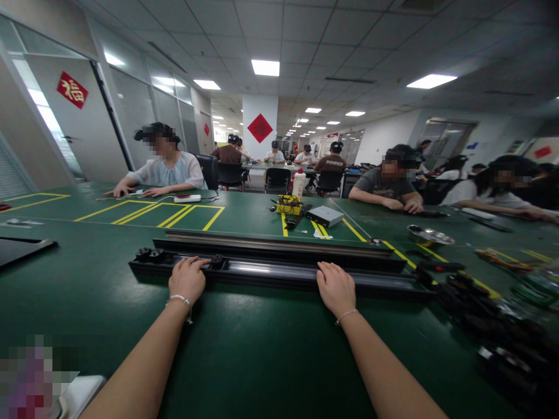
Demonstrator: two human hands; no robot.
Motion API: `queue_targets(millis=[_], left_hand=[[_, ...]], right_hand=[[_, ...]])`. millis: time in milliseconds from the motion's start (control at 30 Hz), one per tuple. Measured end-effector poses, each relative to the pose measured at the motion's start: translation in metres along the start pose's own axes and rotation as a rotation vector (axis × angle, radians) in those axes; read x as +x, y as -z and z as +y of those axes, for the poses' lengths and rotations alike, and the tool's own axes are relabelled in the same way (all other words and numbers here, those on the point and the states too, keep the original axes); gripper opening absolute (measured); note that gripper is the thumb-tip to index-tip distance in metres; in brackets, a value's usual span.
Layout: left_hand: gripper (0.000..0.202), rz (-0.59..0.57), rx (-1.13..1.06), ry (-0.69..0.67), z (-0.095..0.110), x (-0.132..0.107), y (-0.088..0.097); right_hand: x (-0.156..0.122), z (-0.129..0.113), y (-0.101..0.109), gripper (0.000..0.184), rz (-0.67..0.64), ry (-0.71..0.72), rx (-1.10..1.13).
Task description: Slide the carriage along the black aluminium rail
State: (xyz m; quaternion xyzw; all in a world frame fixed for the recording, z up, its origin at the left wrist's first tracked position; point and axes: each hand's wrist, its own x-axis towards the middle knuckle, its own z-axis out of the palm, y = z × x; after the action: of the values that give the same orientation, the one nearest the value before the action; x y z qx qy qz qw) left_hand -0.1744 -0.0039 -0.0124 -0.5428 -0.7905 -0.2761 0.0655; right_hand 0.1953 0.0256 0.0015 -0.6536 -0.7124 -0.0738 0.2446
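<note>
Two long black rails lie across the green table in front of me, a nearer rail (271, 272) and a farther rail (279, 247). My left hand (187, 279) rests on the nearer rail toward its left end, fingers curled over its edge beside small black fittings (151, 254). My right hand (335, 287) lies on the same rail near its middle, fingers curled over the near edge. Both wrists wear thin bracelets.
A heap of black parts (489, 314) lies at the right. A metal bowl (430, 235), a grey box (325, 216), a yellow tool (289, 205) and a white bottle (299, 183) stand behind the rails. Other people sit along the far side. A dark tray (21, 249) is at the left.
</note>
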Motion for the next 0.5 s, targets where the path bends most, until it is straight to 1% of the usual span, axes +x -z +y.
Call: queue_targets(millis=[233,500], left_hand=[[0.041,-0.008,0.013,0.011,0.0018,-0.0009,0.0013],[0.043,-0.01,0.068,-0.04,0.0016,-0.002,0.0031]], right_hand=[[0.0003,-0.0023,0.0037,0.04,-0.032,-0.017,0.004],[0.0007,-0.0016,0.0034,0.041,-0.04,-0.011,0.0]])
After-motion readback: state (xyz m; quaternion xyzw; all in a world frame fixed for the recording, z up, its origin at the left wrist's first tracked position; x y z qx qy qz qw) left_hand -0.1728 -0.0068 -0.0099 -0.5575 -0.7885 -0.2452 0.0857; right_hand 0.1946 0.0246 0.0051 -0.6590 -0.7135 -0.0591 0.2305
